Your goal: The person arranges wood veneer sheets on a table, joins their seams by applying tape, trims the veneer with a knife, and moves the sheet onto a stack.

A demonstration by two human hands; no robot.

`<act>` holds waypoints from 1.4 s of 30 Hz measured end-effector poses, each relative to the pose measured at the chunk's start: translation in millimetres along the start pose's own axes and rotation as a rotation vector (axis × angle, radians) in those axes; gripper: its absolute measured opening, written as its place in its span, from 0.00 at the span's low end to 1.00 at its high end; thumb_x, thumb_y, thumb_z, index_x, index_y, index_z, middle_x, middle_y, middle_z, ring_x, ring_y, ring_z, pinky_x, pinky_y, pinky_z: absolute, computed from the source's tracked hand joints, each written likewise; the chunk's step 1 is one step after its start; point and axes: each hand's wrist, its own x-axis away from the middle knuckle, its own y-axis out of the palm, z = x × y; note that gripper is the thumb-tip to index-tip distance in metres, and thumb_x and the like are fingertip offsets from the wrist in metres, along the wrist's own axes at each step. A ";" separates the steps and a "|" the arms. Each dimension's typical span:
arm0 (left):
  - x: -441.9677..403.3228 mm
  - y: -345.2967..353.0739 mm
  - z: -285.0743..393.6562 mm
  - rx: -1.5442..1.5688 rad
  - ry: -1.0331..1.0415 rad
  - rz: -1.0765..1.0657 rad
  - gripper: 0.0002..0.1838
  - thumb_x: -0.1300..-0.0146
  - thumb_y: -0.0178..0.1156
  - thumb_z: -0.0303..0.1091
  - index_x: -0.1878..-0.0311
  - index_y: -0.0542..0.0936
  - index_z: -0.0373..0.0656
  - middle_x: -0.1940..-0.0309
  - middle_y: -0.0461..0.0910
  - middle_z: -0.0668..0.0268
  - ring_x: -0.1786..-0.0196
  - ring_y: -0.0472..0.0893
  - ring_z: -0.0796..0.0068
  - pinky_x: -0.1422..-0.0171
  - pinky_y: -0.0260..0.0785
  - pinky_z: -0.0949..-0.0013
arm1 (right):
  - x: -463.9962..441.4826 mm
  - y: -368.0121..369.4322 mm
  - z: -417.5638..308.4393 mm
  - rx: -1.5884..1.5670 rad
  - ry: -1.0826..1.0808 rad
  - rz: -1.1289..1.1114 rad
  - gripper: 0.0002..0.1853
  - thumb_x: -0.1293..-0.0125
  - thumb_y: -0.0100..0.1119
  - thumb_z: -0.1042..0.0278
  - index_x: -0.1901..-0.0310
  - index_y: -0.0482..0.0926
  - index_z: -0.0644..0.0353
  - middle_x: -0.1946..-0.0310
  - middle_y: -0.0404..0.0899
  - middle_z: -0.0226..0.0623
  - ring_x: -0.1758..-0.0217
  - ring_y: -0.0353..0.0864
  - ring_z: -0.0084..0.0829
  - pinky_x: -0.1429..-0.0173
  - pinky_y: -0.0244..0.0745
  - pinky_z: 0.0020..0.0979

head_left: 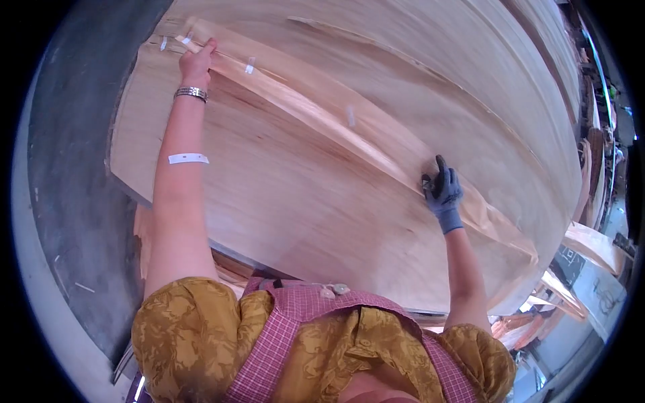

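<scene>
A large pale wood veneer sheet (289, 181) lies before me, with a long, narrow veneer strip (322, 124) running diagonally across it. Small pieces of white tape (250, 65) are stuck along the strip. At the upper left, my bare left hand (195, 64), with a metal watch at the wrist, closes on the strip's end. My right hand (443, 190), in a grey-blue glove with dark fingertips, rests at the strip's lower right part. Its thumb and forefinger are apart, the fingers stretched over the wood. A white tape strip (189, 158) clings to my left forearm.
More veneer sheets (430, 40) with uneven, curling edges lie at the far side. A dark surface (74, 201) extends along the left. On the right are stacked veneer pieces (594, 168) and a pale scrap sheet (594, 247).
</scene>
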 end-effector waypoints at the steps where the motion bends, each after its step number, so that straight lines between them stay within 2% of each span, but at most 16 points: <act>1: 1.7 2.3 -0.6 0.001 0.026 0.022 0.15 0.45 0.75 0.36 0.59 0.82 0.39 0.66 0.83 0.66 0.70 0.80 0.80 0.68 0.71 0.74 | -1.1 2.2 -0.9 0.006 -0.016 0.018 0.37 0.46 0.67 0.58 0.32 0.69 0.47 0.67 0.75 0.37 0.65 0.77 0.41 0.63 0.74 0.42; 2: -0.2 2.1 -0.2 0.002 0.054 0.044 0.16 0.46 0.75 0.37 0.60 0.82 0.39 0.66 0.83 0.66 0.71 0.79 0.81 0.70 0.70 0.75 | -4.4 4.6 -3.7 0.011 -0.032 0.037 0.37 0.46 0.67 0.58 0.32 0.69 0.47 0.67 0.75 0.37 0.65 0.77 0.41 0.63 0.74 0.42; 5: 17.3 -7.9 33.2 -0.044 -0.286 -0.106 0.23 0.49 0.77 0.46 0.59 0.81 0.38 0.70 0.81 0.67 0.77 0.75 0.82 0.77 0.65 0.74 | -5.9 0.8 3.6 -0.017 -0.043 0.041 0.36 0.45 0.66 0.58 0.32 0.69 0.47 0.67 0.75 0.38 0.65 0.77 0.42 0.63 0.74 0.42; 8: -1.1 -18.9 12.6 -0.105 -0.185 -0.079 0.36 0.50 0.75 0.56 0.49 0.77 0.35 0.72 0.79 0.68 0.83 0.70 0.83 0.83 0.59 0.76 | -15.2 2.8 4.3 -0.014 -0.015 0.031 0.35 0.44 0.66 0.58 0.33 0.69 0.47 0.68 0.75 0.37 0.65 0.77 0.42 0.64 0.74 0.43; 11: 16.7 -13.0 19.6 -0.268 -0.023 0.284 0.45 0.47 0.71 0.59 0.37 0.68 0.34 0.62 0.79 0.59 0.72 0.77 0.72 0.73 0.69 0.68 | -17.2 0.4 6.2 -0.007 0.007 -0.017 0.34 0.43 0.66 0.58 0.33 0.70 0.48 0.68 0.74 0.37 0.66 0.76 0.42 0.65 0.73 0.43; 13: 59.9 -1.1 10.9 -1.200 0.914 0.648 0.46 0.42 0.67 0.58 0.31 0.60 0.35 0.47 0.74 0.51 0.49 0.77 0.59 0.48 0.71 0.52 | -14.6 1.8 7.0 0.001 -0.009 0.012 0.33 0.43 0.66 0.58 0.34 0.70 0.48 0.69 0.74 0.37 0.66 0.76 0.41 0.65 0.72 0.42; 14: 94.7 19.0 11.1 -0.936 1.021 0.206 0.42 0.39 0.63 0.55 0.31 0.62 0.37 0.35 0.66 0.49 0.30 0.63 0.53 0.29 0.54 0.45 | -14.2 2.3 7.1 0.005 -0.019 0.024 0.33 0.43 0.66 0.58 0.34 0.71 0.48 0.69 0.74 0.36 0.66 0.76 0.40 0.66 0.72 0.42; 16: 182.9 72.6 -8.8 -0.893 0.989 -0.313 0.43 0.38 0.63 0.49 0.26 0.57 0.36 0.29 0.60 0.46 0.26 0.59 0.49 0.24 0.50 0.47 | -13.7 0.6 3.7 0.000 -0.022 0.048 0.32 0.43 0.66 0.59 0.34 0.71 0.48 0.69 0.74 0.36 0.67 0.76 0.40 0.66 0.72 0.41; 17: 220.4 92.6 -24.5 -1.053 0.969 -0.515 0.46 0.38 0.61 0.53 0.25 0.54 0.38 0.27 0.58 0.49 0.23 0.55 0.52 0.22 0.44 0.45 | -14.8 0.5 2.2 -0.005 -0.027 0.058 0.32 0.43 0.66 0.59 0.35 0.72 0.48 0.70 0.74 0.35 0.67 0.76 0.40 0.66 0.72 0.41; 19: 263.8 113.3 -40.5 -0.970 0.986 -0.662 0.47 0.38 0.58 0.58 0.24 0.53 0.40 0.25 0.55 0.53 0.21 0.51 0.55 0.20 0.38 0.45 | -13.9 3.9 6.8 0.003 -0.045 0.077 0.32 0.43 0.66 0.59 0.35 0.72 0.49 0.70 0.74 0.35 0.68 0.76 0.39 0.66 0.72 0.41; 27: 150.7 59.8 -40.0 -1.268 0.970 -0.205 0.46 0.37 0.57 0.60 0.25 0.56 0.39 0.26 0.56 0.51 0.23 0.54 0.53 0.22 0.41 0.44 | -15.9 4.2 2.8 0.017 -0.060 0.094 0.31 0.44 0.66 0.60 0.36 0.73 0.50 0.70 0.74 0.36 0.68 0.76 0.40 0.66 0.72 0.41; 29: 137.5 37.3 -27.1 -1.056 0.838 -0.007 0.45 0.39 0.59 0.60 0.28 0.59 0.39 0.28 0.59 0.50 0.25 0.57 0.53 0.26 0.50 0.47 | -15.2 7.8 4.3 0.035 -0.050 0.103 0.31 0.44 0.66 0.59 0.36 0.73 0.50 0.70 0.74 0.36 0.68 0.76 0.40 0.66 0.72 0.41; 32: 127.5 16.3 -11.6 -0.983 0.339 0.217 0.38 0.41 0.63 0.60 0.38 0.70 0.37 0.37 0.71 0.49 0.34 0.69 0.52 0.34 0.62 0.51 | -15.2 2.3 -0.9 0.008 -0.031 0.093 0.31 0.44 0.66 0.59 0.36 0.73 0.49 0.69 0.74 0.37 0.67 0.77 0.40 0.66 0.72 0.41; 35: 109.7 9.6 5.1 -1.017 0.011 0.053 0.26 0.44 0.68 0.53 0.56 0.79 0.38 0.50 0.80 0.52 0.44 0.77 0.54 0.42 0.67 0.53 | -16.6 4.0 0.2 0.033 -0.030 0.075 0.31 0.44 0.66 0.59 0.36 0.73 0.49 0.69 0.74 0.37 0.67 0.77 0.40 0.65 0.72 0.41; 38: 107.5 13.2 9.3 -0.836 0.091 -0.061 0.21 0.45 0.70 0.49 0.67 0.80 0.38 0.62 0.83 0.58 0.59 0.82 0.56 0.52 0.73 0.59 | -14.9 3.6 -0.5 0.066 -0.054 0.069 0.29 0.41 0.65 0.59 0.36 0.72 0.50 0.67 0.75 0.38 0.66 0.77 0.40 0.64 0.72 0.40; 42: 84.8 17.5 -18.7 -0.021 0.021 -0.202 0.18 0.41 0.68 0.42 0.56 0.77 0.39 0.62 0.81 0.64 0.65 0.81 0.69 0.59 0.75 0.68 | -17.2 2.5 -3.7 0.035 -0.065 0.086 0.29 0.40 0.64 0.60 0.37 0.73 0.51 0.68 0.75 0.38 0.67 0.77 0.40 0.64 0.72 0.41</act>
